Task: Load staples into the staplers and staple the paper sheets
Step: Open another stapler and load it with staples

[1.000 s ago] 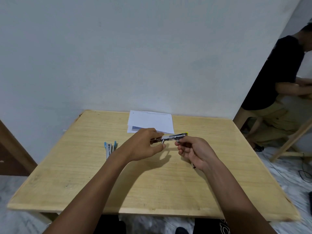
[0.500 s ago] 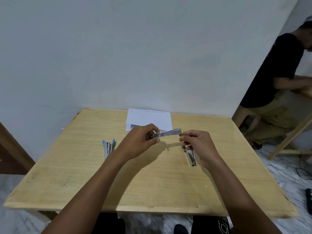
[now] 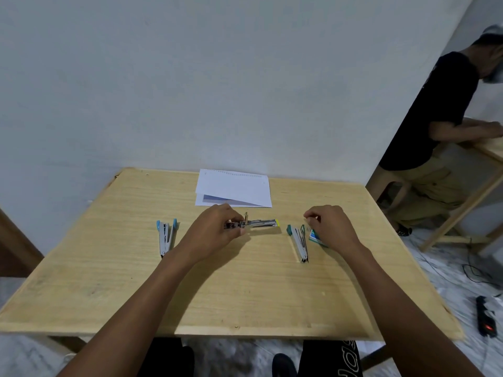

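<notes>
My left hand (image 3: 217, 232) grips the rear end of a silver stapler with a yellow tip (image 3: 262, 223), opened up and held level just above the wooden table (image 3: 245, 295). My right hand (image 3: 332, 227) hovers with curled fingers over a small green staple box (image 3: 317, 238); whether it pinches anything is hidden. A green-tipped stapler (image 3: 299, 242) lies open just left of that box. Left of my left arm, a blue-tipped stapler (image 3: 166, 236) lies open. White paper sheets (image 3: 234, 189) rest at the table's far edge.
A grey wall rises right behind the table. At the right, another person in a black shirt (image 3: 435, 118) sits at a second wooden table (image 3: 487, 148). A black power strip (image 3: 484, 319) and cables lie on the floor at the right.
My right hand let go of the yellow-tipped stapler and moved right to the staple box. My left hand lowered the stapler slightly. The camera view tipped down a little.
</notes>
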